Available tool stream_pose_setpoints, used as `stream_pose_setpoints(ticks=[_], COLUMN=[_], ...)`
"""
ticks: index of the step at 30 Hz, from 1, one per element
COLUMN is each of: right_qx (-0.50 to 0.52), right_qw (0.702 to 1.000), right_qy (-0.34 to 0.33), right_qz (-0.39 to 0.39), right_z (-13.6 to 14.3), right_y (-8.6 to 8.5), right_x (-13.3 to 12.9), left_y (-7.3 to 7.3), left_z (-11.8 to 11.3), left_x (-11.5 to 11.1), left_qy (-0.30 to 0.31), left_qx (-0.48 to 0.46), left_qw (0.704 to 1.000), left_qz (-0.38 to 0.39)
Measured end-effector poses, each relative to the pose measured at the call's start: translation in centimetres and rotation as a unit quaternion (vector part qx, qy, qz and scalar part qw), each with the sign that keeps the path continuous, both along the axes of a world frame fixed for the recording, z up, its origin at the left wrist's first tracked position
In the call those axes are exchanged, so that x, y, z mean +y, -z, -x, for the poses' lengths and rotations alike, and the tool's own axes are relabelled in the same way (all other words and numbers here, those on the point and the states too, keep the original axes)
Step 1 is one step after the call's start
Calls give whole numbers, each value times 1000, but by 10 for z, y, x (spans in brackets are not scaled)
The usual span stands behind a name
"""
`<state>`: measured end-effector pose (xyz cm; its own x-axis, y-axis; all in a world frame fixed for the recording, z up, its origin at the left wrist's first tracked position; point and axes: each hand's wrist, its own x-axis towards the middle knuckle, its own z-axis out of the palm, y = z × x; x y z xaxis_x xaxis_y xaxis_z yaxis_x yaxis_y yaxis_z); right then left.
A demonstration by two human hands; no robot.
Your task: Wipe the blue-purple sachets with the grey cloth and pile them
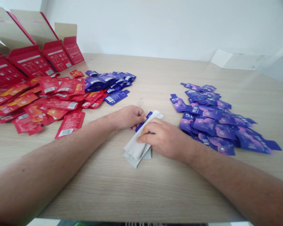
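At the middle of the table, my left hand (130,117) pinches the edge of a purple-blue sachet (140,126), most of which lies hidden under a cloth. My right hand (163,137) has its fingers closed on that folded whitish cloth (135,147), pressing it over the sachet. Part of the cloth rests on the tabletop below the hands. Right of my right hand spreads a pile of purple sachets (204,122) with pink pictures facing up. Beyond my left hand is another heap of blue-purple sachets (108,80), several with white barcode labels showing.
Many red and orange sachets (58,100) lie heaped at the left, beside the blue-purple ones. Behind them stand several open red cartons (30,59) with raised flaps. A white box (235,59) sits at the back right, near the wall (155,28).
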<state>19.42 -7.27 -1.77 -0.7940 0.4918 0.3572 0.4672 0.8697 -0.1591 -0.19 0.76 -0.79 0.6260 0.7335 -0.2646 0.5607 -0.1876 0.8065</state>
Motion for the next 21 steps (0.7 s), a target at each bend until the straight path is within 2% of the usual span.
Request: stream_pose_setpoints(ticks=[5, 10, 15, 19, 21], right_qx=[38, -9, 28, -1, -2], right_qw=[996, 1000, 996, 999, 999], right_qy=[78, 6, 86, 39, 43], right_qz=[4, 4, 10, 28, 32], right_z=[-4, -3, -5, -5, -7], right_y=[1, 2, 0, -2, -3], right_x=[4, 3, 5, 2, 4], left_y=[1, 5, 3, 3, 4], left_z=[0, 2, 3, 3, 3], left_x=[0, 2, 1, 2, 3], left_qy=[-13, -2, -5, 2, 2], left_qx=[24, 0, -2, 7, 7], left_qw=[999, 1000, 1000, 1000, 1000], left_qz=[-25, -5, 3, 0, 0])
